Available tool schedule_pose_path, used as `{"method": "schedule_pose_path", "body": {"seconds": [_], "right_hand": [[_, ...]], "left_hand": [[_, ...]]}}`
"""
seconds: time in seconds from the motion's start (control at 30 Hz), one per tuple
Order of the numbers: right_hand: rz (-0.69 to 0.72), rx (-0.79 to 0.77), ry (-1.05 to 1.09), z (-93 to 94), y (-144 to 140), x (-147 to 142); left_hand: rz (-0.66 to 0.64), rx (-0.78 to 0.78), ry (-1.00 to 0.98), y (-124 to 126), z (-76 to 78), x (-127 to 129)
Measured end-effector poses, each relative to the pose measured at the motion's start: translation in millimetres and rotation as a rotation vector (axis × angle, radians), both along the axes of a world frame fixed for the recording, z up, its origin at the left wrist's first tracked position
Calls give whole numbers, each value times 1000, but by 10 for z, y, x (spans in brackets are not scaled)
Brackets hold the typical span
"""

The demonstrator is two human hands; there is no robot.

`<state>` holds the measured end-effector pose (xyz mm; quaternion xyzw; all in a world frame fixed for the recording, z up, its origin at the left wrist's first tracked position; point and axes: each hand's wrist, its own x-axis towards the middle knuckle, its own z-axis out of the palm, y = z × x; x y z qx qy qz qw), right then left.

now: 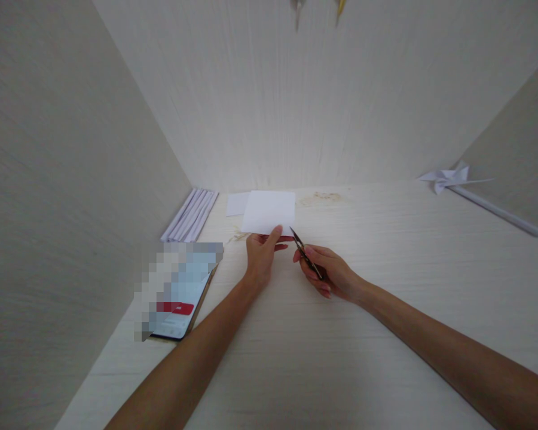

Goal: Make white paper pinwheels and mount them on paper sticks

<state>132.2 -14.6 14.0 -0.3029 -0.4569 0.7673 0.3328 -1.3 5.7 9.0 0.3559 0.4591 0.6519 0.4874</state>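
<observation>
My left hand (260, 255) pinches the near edge of a white square sheet of paper (269, 211), lifting it slightly off the pale wooden desk (323, 358). My right hand (329, 272) grips a pair of small dark scissors (305, 255), whose tips point up and left toward the sheet's near right corner. The blades lie close together just beside the paper's edge.
A smaller white paper piece (237, 203) lies behind the sheet. A stack of white paper strips (190, 215) rests against the left wall. A phone (179, 298) lies at near left. A white paper pinwheel on a stick (451, 177) lies at far right.
</observation>
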Motion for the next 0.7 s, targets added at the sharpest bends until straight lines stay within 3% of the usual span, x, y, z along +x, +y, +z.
{"method": "schedule_pose_path", "body": {"seconds": [0.7], "right_hand": [[-33, -6, -28, -6, -4, -4]], "left_hand": [[-18, 1, -34, 5, 2, -2]]}}
